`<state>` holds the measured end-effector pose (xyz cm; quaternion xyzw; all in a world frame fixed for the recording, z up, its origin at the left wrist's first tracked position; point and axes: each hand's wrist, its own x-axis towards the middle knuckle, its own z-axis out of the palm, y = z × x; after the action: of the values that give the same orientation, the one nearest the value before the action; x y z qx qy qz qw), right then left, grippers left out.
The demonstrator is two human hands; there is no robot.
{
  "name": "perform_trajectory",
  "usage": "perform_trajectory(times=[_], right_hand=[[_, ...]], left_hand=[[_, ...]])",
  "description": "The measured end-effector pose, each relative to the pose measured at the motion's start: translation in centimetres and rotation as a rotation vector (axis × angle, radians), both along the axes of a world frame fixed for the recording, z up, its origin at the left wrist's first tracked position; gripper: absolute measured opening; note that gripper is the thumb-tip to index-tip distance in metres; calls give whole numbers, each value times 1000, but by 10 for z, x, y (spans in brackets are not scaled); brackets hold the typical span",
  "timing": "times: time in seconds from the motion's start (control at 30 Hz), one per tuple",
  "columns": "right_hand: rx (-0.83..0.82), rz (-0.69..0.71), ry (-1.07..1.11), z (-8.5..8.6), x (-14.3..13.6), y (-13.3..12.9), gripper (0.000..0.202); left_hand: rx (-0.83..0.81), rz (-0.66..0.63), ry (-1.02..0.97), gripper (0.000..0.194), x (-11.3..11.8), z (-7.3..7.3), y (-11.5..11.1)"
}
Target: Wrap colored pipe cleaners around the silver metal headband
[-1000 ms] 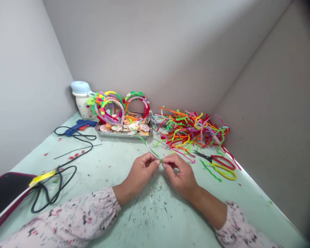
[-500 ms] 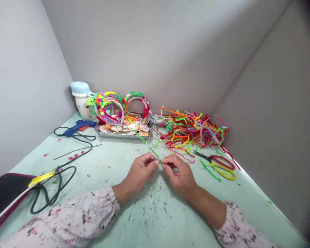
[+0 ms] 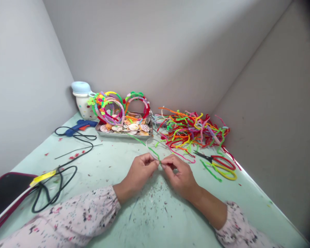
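Note:
My left hand (image 3: 141, 172) and my right hand (image 3: 182, 175) meet fingertip to fingertip over the middle of the table, both pinched. Between them they hold the end of a thin pale hoop (image 3: 149, 147), where a green pipe cleaner (image 3: 142, 141) is wrapped round it. The free length of the green strand runs up and left toward the metal tray (image 3: 124, 134). The hoop curves up behind my left fingers. How much of the hoop lies inside my fingers is hidden.
Decorated headbands (image 3: 112, 108) stand on shells in the tray. Behind left are a white cup (image 3: 84, 103) and a blue glue gun (image 3: 81, 126) with black cable. At right lie piled pipe cleaners (image 3: 196, 129), scissors (image 3: 222, 165) and a green piece (image 3: 211, 170). A dark device (image 3: 10, 189) lies left.
The free end of the green pipe cleaner has swung left and lower, in front of the tray. Both hands stay nearly in place, still pinching. The view has shifted slightly.

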<state>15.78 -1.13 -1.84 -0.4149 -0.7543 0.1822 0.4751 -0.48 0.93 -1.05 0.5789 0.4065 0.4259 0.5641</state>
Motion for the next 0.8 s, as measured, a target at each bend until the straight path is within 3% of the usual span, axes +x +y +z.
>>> perform_trajectory(times=[0.37,0.8], right_hand=[[-12,38,14,2,0,-3,16],[27,-35,-2,3,0,0,14]], left_hand=[[11,12,13,17,-2,3,-1],[-28,29,-17,19,1,3,1]])
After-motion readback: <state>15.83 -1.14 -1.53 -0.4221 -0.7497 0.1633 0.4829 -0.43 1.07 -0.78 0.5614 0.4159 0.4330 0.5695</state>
